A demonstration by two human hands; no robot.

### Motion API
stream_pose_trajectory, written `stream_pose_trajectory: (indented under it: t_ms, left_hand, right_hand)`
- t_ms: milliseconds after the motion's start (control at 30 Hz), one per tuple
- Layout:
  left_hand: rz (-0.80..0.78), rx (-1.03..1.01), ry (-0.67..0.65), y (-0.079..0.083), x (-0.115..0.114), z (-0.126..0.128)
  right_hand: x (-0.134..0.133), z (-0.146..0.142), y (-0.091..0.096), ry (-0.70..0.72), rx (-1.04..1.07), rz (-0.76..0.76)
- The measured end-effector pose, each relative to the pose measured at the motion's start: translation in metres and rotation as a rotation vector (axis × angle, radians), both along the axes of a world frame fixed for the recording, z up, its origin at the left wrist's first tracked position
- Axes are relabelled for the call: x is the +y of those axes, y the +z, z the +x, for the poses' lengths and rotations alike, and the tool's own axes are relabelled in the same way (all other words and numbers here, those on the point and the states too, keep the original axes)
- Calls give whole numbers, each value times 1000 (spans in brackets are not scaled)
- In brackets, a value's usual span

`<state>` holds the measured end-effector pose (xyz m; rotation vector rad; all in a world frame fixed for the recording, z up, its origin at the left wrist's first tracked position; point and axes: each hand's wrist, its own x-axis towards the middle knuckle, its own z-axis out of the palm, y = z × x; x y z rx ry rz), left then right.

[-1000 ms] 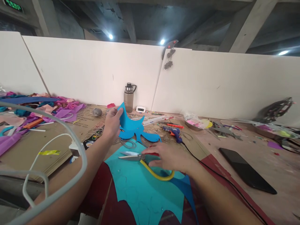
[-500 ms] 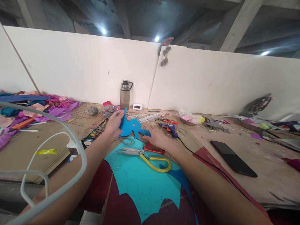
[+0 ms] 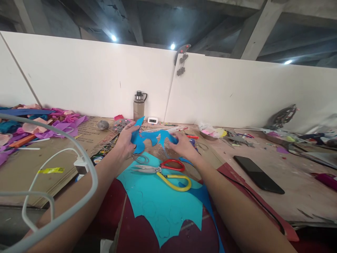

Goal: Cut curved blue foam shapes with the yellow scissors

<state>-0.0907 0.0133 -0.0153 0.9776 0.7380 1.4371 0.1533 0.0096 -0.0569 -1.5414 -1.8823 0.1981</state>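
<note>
Between my two hands a blue felt cut-out [image 3: 150, 136] with curved, pointed edges is held up above the table. My left hand [image 3: 126, 136] pinches its left end, thumb in front. My right hand [image 3: 182, 144] grips the right end, with fingers curled round it. Below lies a turquoise sheet [image 3: 158, 207] with a scalloped edge and faint drawn outlines. Scissors [image 3: 160, 170] with one red and one yellow handle rest on the sheet, blades slightly apart and pointing left. A darker blue strip [image 3: 204, 196] lies partly under my right forearm.
A water bottle [image 3: 139, 105] and a small white digital clock [image 3: 152, 121] stand by the white partition. On the right lies a black phone [image 3: 258, 174]. Coloured scraps [image 3: 52, 123] pile up at the left. A white cable [image 3: 92, 168] loops across the near left.
The blue cut-out has been turned and stretched out wider between my hands. My right hand has risen and its fingers have closed round the right end. The view has shifted slightly.
</note>
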Motion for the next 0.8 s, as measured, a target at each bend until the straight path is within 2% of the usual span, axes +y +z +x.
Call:
stream_pose_trajectory:
  t_ms: [67, 133, 267, 367, 433, 567, 700, 800]
  left_hand:
    - [-32, -23, 42, -1, 1, -1]
    - [-64, -44, 49, -1, 1, -1]
    - [-76, -33, 89, -2, 1, 1]
    - [-57, 22, 41, -3, 1, 2]
    - [-30, 81, -5, -4, 1, 3]
    - [73, 278, -34, -7, -2, 8]
    - [208, 483, -49, -8, -9, 18]
    - [255, 563, -60, -5, -17, 26]
  right_hand:
    - [4, 17, 6, -95, 136, -34]
    - [6, 29, 11, -171, 172, -71]
    - [0, 33, 11, -252, 58, -67]
    - [-8, 25, 9, -226, -51, -166]
    - [-12, 19, 10, -155, 55, -170]
    - [-17, 5, 15, 104, 428, -99]
    - [-23, -10, 17, 374, 723, -189]
    - [-29, -18, 18, 480, 881, -275]
